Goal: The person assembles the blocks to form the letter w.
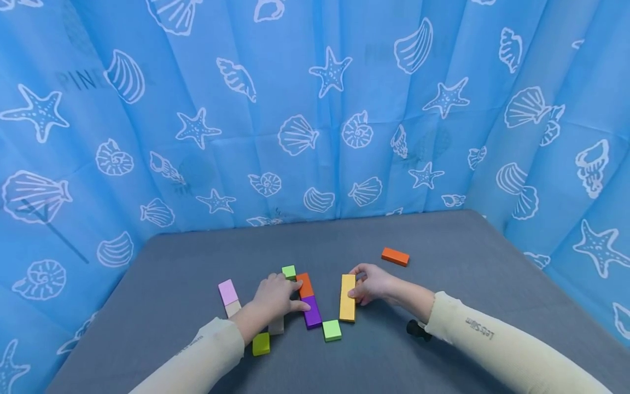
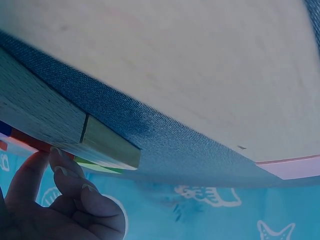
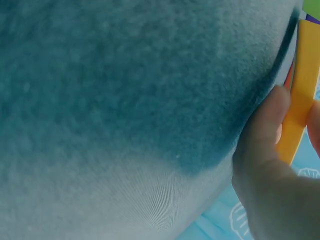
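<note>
The right hand (image 1: 375, 284) pinches a long yellow block (image 1: 347, 298) between thumb and fingers; the right wrist view shows the yellow block (image 3: 302, 90) too. The left hand (image 1: 273, 298) reaches over a row made of an orange block (image 1: 305, 284) and a purple block (image 1: 311, 313) set end to end. Its forefinger touches the orange block and its thumb lies on the purple one. Between the hands, a light green block (image 1: 332, 330) sits by the purple block's near end. Another green block (image 1: 289, 272) sits beside the orange block's far end.
Left of the left hand, a pink block (image 1: 227, 292) meets a beige block (image 1: 233, 308). A yellow-green block (image 1: 261, 344) and a partly hidden grey block (image 1: 276, 326) lie near the left forearm. A separate orange block (image 1: 395, 256) lies at the back right. A black object (image 1: 418, 330) is under the right sleeve.
</note>
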`<state>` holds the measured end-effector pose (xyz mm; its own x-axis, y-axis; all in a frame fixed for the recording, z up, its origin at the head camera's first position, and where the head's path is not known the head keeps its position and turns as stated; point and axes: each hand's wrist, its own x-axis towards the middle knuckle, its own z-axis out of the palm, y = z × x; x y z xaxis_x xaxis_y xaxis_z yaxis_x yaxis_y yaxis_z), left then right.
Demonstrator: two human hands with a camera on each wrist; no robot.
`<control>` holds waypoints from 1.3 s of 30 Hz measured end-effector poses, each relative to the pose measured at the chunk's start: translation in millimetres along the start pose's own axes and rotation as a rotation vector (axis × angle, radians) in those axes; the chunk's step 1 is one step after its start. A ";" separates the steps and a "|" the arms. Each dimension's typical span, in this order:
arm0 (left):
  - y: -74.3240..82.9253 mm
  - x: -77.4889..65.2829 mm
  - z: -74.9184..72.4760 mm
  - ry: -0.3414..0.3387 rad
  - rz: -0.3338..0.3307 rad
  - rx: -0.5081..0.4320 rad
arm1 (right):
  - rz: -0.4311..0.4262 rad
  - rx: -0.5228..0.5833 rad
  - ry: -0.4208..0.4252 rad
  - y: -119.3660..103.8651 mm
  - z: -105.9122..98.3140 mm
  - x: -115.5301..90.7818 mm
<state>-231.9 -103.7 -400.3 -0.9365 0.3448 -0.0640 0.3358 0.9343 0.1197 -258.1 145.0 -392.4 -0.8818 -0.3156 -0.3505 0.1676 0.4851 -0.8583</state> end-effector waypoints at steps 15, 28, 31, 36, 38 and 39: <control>0.9 2.4 1.5 -0.013 -0.011 0.016 | 0.008 -0.224 0.006 1.1 3.7 7.9; 1.0 0.9 1.3 -0.013 -0.016 0.008 | 0.015 -0.250 -0.017 0.4 2.6 11.6; 0.9 1.1 1.4 -0.011 -0.014 0.009 | 0.021 -0.259 -0.019 0.3 2.3 13.5; 0.7 2.1 1.4 -0.011 -0.013 0.015 | 0.011 -0.262 -0.024 -0.5 1.6 13.3; 0.9 2.2 0.7 -0.012 -0.013 0.012 | 0.008 -0.260 -0.025 -0.8 1.2 12.5; 0.9 2.3 0.5 -0.014 -0.012 0.010 | 0.005 -0.264 -0.028 -0.6 0.9 12.4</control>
<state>-233.7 -101.9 -400.9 -0.9389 0.3350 -0.0788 0.3260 0.9391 0.1091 -268.7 140.1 -396.5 -0.8681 -0.3330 -0.3681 0.0483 0.6814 -0.7303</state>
